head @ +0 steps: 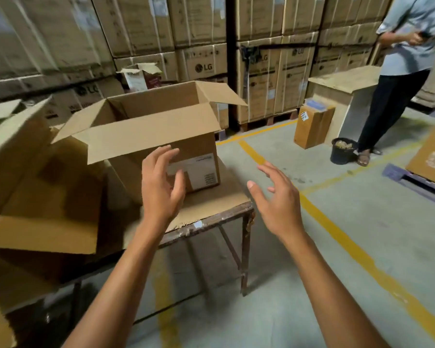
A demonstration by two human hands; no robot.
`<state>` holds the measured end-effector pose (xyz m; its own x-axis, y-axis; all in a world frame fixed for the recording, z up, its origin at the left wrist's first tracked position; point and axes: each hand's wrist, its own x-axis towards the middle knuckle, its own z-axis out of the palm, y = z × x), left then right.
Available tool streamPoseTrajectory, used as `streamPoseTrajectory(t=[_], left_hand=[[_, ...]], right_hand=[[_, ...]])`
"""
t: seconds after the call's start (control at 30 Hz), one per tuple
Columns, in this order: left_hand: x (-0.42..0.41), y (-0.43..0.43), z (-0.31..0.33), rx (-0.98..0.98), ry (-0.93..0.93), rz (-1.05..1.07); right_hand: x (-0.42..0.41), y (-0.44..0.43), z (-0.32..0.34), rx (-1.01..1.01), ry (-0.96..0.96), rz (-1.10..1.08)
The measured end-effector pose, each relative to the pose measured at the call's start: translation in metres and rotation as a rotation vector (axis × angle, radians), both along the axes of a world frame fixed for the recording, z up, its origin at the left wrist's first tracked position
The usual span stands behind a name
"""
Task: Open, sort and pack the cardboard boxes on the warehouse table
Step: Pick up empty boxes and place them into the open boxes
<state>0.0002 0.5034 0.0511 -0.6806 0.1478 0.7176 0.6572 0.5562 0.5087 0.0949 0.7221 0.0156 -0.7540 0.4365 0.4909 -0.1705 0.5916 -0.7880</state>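
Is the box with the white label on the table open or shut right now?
Open: the box has its top flaps folded outward. Neither hand touches it.

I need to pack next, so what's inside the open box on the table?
The open box shows only bare inner walls near its top. Its front flap and wall hide the bottom, so any contents cannot be seen. Both hands, left hand and right hand, are empty.

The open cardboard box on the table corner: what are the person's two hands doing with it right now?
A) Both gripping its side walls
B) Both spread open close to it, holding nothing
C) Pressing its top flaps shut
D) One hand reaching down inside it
B: the left hand and right hand are both spread open and empty in front of the open box, whose top flaps stand folded outward.
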Motion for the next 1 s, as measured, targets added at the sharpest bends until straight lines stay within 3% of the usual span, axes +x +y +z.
streamPoseTrajectory(t=[0.33,0.57,0.63,0.73,1.0], left_hand=[[-0.097,0.048,0.047,0.101,0.103,0.120],[-0.185,0.100,0.051,-0.015,-0.106,0.153],[-0.205,0.112,0.035,-0.169,-0.140,0.245],[-0.215,0.125,0.007,-0.398,-0.018,0.463],[-0.244,0.141,0.005,-0.062,0.124,0.597]], right_hand=[[-0.102,0.033,0.068,0.074,0.111,0.118],[-0.201,0.062,0.110,0.444,-0.128,0.325],[-0.232,0.066,0.111,0.506,-0.170,0.348],[-0.281,0.071,0.109,0.532,-0.162,0.376],[-0.385,0.069,0.092,0.561,-0.275,0.600]])
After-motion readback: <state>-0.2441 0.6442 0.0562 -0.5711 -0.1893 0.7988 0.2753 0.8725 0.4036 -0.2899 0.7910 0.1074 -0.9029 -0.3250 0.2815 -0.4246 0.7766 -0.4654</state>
